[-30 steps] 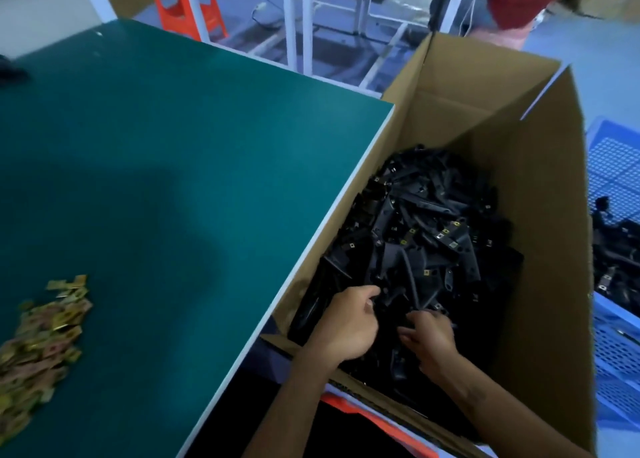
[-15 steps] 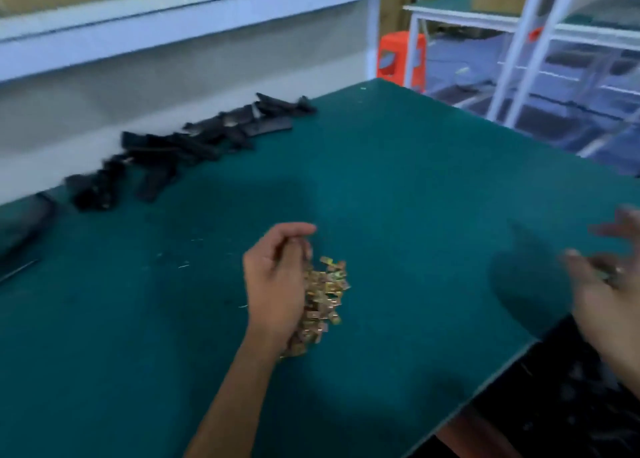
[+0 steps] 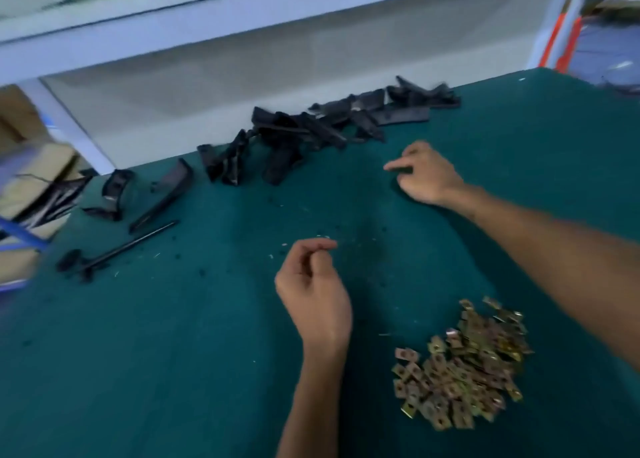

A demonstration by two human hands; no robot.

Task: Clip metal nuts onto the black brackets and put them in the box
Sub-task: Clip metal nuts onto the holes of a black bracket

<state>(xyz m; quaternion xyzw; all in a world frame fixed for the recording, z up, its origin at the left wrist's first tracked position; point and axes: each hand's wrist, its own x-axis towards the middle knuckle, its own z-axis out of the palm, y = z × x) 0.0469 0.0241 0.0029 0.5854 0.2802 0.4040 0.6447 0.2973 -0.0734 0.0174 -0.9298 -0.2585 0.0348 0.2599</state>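
Left hand (image 3: 313, 284) mid-bench, fingers curled, pinch contents unclear. Right hand (image 3: 427, 177) reaches toward far edge, fingers loosely bent, empty. Black brackets (image 3: 332, 125) along far edge; metal nuts (image 3: 460, 371) piled near edge.

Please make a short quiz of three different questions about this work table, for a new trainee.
1. True or false: the pile of metal nuts lies nearer to the person than the black brackets.
2. Which hand reaches toward the brackets? A) left hand B) right hand
3. Fill in: everything lies on a ___ mat.

Key: 1 true; 2 B; 3 green.
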